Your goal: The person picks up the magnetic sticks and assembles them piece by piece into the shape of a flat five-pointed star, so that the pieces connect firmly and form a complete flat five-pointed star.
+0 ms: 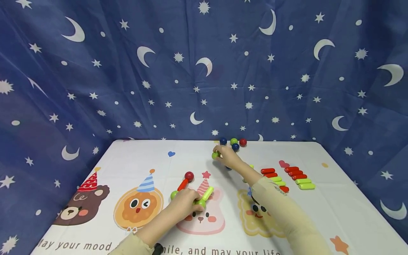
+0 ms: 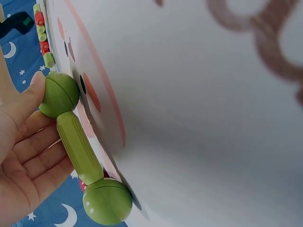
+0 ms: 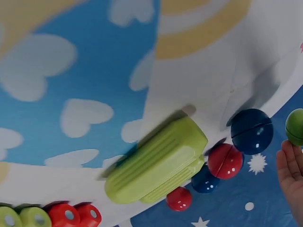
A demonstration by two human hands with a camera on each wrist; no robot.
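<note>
My left hand [image 1: 184, 204] pinches a green ball [image 2: 59, 94] between thumb and fingers, low over the printed pink rabbit. A green rod [image 2: 79, 147] joins this ball to a second green ball [image 2: 108, 201]. Beyond that hand, a red rod [image 1: 183, 184] ends in a red ball [image 1: 189, 176]; the left fingers partly hide how these pieces join. Farther back, my right hand [image 1: 230, 158] holds a loose green ball [image 1: 215, 156] at its fingertips. Another light green rod [image 1: 208, 193] slants up from the held ball near the left thumb.
Blue balls [image 1: 235, 147], a red ball [image 1: 243, 142] and a green ball [image 1: 234, 141] lie at the table's back edge. Several red rods [image 1: 295, 173] and green rods [image 1: 306, 186] lie on the right. A star-patterned blue curtain [image 1: 178, 78] hangs behind the white tablecloth [image 1: 143, 152].
</note>
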